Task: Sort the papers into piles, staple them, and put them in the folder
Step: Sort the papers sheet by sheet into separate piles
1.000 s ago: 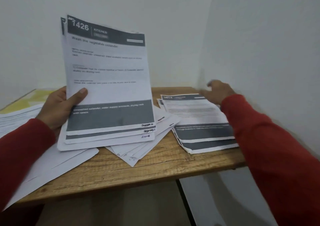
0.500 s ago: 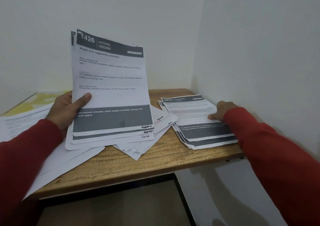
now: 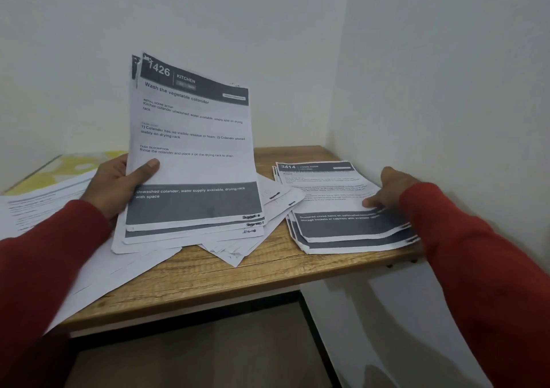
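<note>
My left hand (image 3: 119, 188) grips a sheaf of printed sheets (image 3: 193, 149) by its left edge, thumb on the front; the top sheet reads "1426 KITCHEN" and stands nearly upright over the table. My right hand (image 3: 387, 188) rests on the right edge of a small pile of printed sheets (image 3: 333, 206) headed "3414", lying flat by the wall corner. Loose blank-side sheets (image 3: 238, 247) fan out on the wood under the held sheaf. A yellow folder (image 3: 68, 170) lies at the far left, partly covered by more papers (image 3: 35, 206).
The wooden table (image 3: 268, 271) sits in a white wall corner; the right wall runs close beside the right pile. White sheets (image 3: 98, 277) overhang the table's front left edge. No stapler is in view.
The right hand drew back from the far corner and settled on the right pile's edge. The held sheaf sank a little in view while the left hand kept its grip.
</note>
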A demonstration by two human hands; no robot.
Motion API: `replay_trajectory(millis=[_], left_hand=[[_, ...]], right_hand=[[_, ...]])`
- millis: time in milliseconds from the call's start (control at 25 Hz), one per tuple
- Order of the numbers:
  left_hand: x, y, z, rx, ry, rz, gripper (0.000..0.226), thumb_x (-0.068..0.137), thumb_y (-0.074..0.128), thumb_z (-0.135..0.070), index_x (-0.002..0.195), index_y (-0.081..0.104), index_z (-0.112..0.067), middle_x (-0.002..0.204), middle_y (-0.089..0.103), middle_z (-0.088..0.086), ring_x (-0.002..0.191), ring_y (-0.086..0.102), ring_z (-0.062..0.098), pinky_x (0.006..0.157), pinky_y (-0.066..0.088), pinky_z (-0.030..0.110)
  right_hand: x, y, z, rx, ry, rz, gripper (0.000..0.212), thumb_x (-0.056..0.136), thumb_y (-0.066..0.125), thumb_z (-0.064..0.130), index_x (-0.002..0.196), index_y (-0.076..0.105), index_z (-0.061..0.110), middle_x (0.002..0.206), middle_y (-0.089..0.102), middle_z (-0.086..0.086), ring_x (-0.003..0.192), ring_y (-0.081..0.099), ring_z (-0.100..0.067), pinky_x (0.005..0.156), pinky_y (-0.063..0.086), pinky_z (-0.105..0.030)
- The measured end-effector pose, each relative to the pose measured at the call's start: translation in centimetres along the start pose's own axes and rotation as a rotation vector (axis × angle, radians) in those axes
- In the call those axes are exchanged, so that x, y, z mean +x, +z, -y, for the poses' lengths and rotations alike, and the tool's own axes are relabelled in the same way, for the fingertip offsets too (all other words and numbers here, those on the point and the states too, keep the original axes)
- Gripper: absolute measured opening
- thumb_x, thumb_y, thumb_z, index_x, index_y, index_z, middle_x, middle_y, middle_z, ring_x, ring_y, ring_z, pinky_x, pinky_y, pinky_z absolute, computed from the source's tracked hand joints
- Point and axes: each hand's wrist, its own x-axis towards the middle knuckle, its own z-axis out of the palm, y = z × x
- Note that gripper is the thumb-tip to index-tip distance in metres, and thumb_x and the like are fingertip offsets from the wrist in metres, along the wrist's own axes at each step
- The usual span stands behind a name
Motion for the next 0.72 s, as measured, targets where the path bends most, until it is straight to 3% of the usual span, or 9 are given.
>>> replay_trajectory(millis=[80,200,320,440,560,720], left_hand=[[0.0,-0.1,0.0,0.005,0.006,-0.001,0.008,0.094,0.064,-0.022,0.094,0.073,-0.021,0.083,0.077,-0.007,0.065,0.07,0.009,0.058,0.059,0.022],[0.0,-0.2,0.0,0.014,0.005,-0.007,0.007,0.094,0.064,-0.022,0.096,0.071,-0.02,0.081,0.077,-0.008,0.065,0.07,0.008,0.059,0.058,0.023],[0.1,-0.3,0.0,0.041,0.006,-0.014,0.008,0.093,0.066,-0.024,0.098,0.072,-0.021,0.087,0.078,-0.007,0.071,0.072,0.011,0.07,0.057,0.029],[0.1,-0.5,0.0,0.014,0.002,-0.015,0.01,0.092,0.068,-0.024,0.1,0.072,-0.02,0.094,0.078,-0.001,0.078,0.073,0.016,0.078,0.056,0.035],[0.0,-0.3,-0.3,-0.01,0.011,-0.012,0.011,0.092,0.067,-0.024,0.101,0.072,-0.018,0.096,0.078,0.001,0.08,0.073,0.018,0.076,0.057,0.034],[-0.4,0.3,-0.8,-0.077,0.041,-0.027,0.009,0.094,0.064,-0.019,0.101,0.07,-0.018,0.087,0.078,-0.004,0.073,0.072,0.011,0.063,0.058,0.024]], right_hand=[[0.5,-0.5,-0.8,0.122,0.009,0.02,0.064,0.081,0.081,0.028,0.131,0.051,0.001,0.134,0.057,-0.017,0.118,0.056,-0.033,0.095,0.043,-0.035],[1.6,-2.1,-1.3,0.436,-0.059,-0.005,0.036,0.082,0.079,0.014,0.114,0.068,0.0,0.111,0.071,-0.015,0.093,0.066,-0.029,0.09,0.051,-0.035],[1.8,-5.5,-0.9,0.655,-0.182,-0.25,0.031,0.086,0.074,0.01,0.115,0.069,0.002,0.112,0.071,-0.015,0.095,0.067,-0.026,0.097,0.051,-0.037],[0.9,-8.7,0.8,1.021,-0.233,-0.469,0.018,0.086,0.072,0.008,0.103,0.068,0.006,0.105,0.071,-0.009,0.089,0.068,-0.023,0.086,0.054,-0.038],[-0.9,-8.3,4.6,1.393,-0.289,-0.302,0.023,0.086,0.07,0.0,0.109,0.069,0.004,0.107,0.072,-0.009,0.092,0.072,-0.022,0.078,0.06,-0.036],[-3.2,-1.8,12.4,1.474,-0.323,0.038,0.028,0.086,0.069,-0.003,0.114,0.066,-0.004,0.108,0.072,-0.018,0.09,0.071,-0.029,0.078,0.061,-0.039]])
